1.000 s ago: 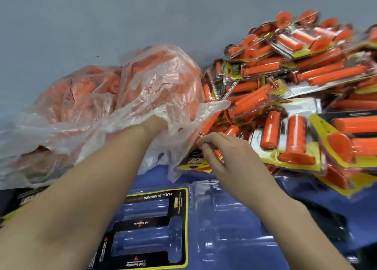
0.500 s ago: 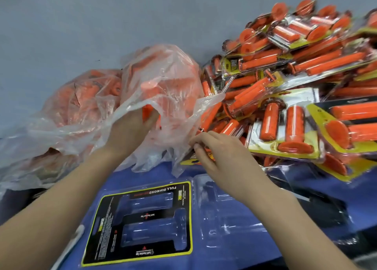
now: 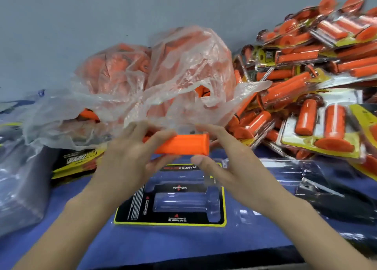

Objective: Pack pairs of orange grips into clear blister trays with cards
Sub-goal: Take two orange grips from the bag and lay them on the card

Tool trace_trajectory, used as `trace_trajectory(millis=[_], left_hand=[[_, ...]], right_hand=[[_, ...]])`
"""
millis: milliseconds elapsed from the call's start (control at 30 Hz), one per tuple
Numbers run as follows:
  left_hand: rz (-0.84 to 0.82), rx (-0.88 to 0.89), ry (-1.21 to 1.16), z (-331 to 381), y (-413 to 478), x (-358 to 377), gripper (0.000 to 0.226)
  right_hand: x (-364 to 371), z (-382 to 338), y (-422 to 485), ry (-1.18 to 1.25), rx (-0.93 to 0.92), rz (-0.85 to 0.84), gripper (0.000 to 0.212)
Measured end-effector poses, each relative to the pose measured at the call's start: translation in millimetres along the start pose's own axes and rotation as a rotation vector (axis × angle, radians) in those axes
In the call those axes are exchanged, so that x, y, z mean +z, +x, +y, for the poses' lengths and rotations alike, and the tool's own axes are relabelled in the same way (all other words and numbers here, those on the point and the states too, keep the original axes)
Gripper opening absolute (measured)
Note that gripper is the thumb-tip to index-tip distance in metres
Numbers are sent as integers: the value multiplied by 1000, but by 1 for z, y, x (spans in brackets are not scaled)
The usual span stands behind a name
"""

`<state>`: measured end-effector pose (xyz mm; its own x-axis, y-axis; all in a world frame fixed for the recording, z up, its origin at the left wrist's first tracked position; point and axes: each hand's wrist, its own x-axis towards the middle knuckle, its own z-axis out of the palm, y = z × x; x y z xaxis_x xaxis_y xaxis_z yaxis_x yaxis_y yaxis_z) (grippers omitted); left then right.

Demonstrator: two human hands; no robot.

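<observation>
**One grip in hand above an unfilled tray**

The left hand point(image 3: 126, 161) pinches a single orange grip point(image 3: 181, 145), fingers over the top and thumb beneath. It is held level, just above the tray. The grip is a ribbed, matte tube with a flared end to the right. The right hand point(image 3: 228, 165) sits at that end with fingers straight and spread; contact cannot be confirmed.

The clear blister tray point(image 3: 183, 204) has two long moulded cavities. It lies on a black, yellow-edged card point(image 3: 130, 208) reading "DIAMOND", upside down; the smaller print is illegible. Both rest on a blue surface point(image 3: 163, 243).

Behind them a crinkled clear plastic bag point(image 3: 183, 69) holds loose orange grips. The finished packs point(image 3: 316, 76) are heaped on the right.
</observation>
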<state>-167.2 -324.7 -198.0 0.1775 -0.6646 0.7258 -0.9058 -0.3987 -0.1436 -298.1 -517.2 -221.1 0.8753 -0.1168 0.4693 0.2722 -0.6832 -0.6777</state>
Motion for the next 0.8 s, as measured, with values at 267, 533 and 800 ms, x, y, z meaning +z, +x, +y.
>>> trace_trajectory(millis=[267, 533, 800], left_hand=[[-63, -160, -323, 3, -12, -2, 47], [-23, -660, -804, 9, -14, -8, 20], [-109, -717, -756, 12, -14, -9, 13]], right_hand=[[19, -6, -1, 138, 10, 118, 32], [15, -5, -6, 291, 99, 145, 25], [17, -8, -7, 129, 42, 156, 25]])
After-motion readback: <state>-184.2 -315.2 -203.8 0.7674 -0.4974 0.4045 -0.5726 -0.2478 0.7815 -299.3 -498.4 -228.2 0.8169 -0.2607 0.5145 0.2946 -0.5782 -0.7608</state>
